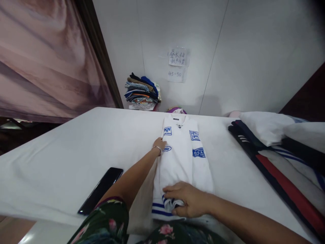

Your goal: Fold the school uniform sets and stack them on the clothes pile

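A white jacket (177, 166) lies lengthwise on the table, its sides folded in and its collar pointing away from me. Blue patches mark its front, and blue stripes run along the hem and cuff. My left hand (159, 144) is closed on the jacket's left edge, beside an oval patch; its fingertips are partly hidden. Near the hem, my right hand (186, 200) curls round the striped cuff (172, 203), with thumb and fingers on either side of it.
A black phone (101, 189) lies left of my left forearm. Several dark, red and white garments (284, 176) are spread at the right. Behind the white table (83, 145) stands a stack of folded clothes (142, 89). Paper notes (177, 62) hang on the wall, and a pink curtain (45, 61) hangs at left.
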### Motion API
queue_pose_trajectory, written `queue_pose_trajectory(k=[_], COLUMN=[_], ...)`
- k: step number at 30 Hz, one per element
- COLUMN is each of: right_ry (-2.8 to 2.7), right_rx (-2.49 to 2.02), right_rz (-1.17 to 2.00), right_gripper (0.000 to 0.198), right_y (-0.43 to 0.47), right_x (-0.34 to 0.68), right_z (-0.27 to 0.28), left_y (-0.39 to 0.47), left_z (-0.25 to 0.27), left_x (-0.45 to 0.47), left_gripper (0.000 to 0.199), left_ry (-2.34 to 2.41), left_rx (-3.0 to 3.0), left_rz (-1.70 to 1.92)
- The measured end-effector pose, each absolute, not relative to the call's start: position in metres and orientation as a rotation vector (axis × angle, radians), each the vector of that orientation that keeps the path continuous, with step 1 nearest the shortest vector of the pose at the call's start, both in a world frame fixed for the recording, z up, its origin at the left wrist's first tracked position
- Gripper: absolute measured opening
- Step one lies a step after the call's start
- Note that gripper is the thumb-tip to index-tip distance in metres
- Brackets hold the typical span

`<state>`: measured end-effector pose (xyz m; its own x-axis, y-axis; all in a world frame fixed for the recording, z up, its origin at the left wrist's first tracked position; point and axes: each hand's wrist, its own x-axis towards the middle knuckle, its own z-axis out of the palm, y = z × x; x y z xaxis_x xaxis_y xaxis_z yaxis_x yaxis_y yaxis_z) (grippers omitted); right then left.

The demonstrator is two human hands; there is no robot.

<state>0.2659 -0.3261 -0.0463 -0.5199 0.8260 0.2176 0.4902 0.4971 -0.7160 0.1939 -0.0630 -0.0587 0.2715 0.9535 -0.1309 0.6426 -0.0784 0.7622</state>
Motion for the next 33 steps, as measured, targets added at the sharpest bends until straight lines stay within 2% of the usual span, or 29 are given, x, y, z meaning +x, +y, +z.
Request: queue_pose_trajectory(k=[2, 5, 9, 14, 21, 27, 33], right_ry=[-2.161, -2.048, -1.817, -1.78, -2.055, -1.984, -1.959], right_rx=[-1.039, -0.934, -1.108, -1.588, -1.907, -2.201, -2.212], right_rz=[0.805, 0.778, 0.517, 0.313, 0.222, 0.315, 0.33], right_gripper=[0.055, 0.037, 0.026, 0.04, 0.058, 0.062, 0.063], right_y=[-0.33, -0.327, -0.295, -0.221, -0.141, -0.121, -0.119], right_x=[0.264, 0.27, 0.297, 0.323, 0.322, 0.351, 0.357], right_z=[-0.041, -0.022, -0.005, -0.012, -0.023, -0.059, -0.071], left_y=[-0.073, -0.102, -0.15, -0.18, -0.181, -0.181, -0.18], left_z=[-0.05, -0.045, -0.064, -0.087, -0.084, -0.095, -0.098], left_x=[0.193, 0.192, 0.189, 0.184, 0.182, 0.182, 0.182], left_gripper=[0.043, 0.051, 0.058, 0.074, 0.077, 0.072, 0.07], left_ry=[1.428, 1.191, 0.821, 0.806, 0.832, 0.838, 0.829], left_rx=[1.888, 2.242, 2.664, 2.694, 2.696, 2.762, 2.775], left_rz=[0.607, 0.685, 0.421, 0.225, 0.174, 0.24, 0.276])
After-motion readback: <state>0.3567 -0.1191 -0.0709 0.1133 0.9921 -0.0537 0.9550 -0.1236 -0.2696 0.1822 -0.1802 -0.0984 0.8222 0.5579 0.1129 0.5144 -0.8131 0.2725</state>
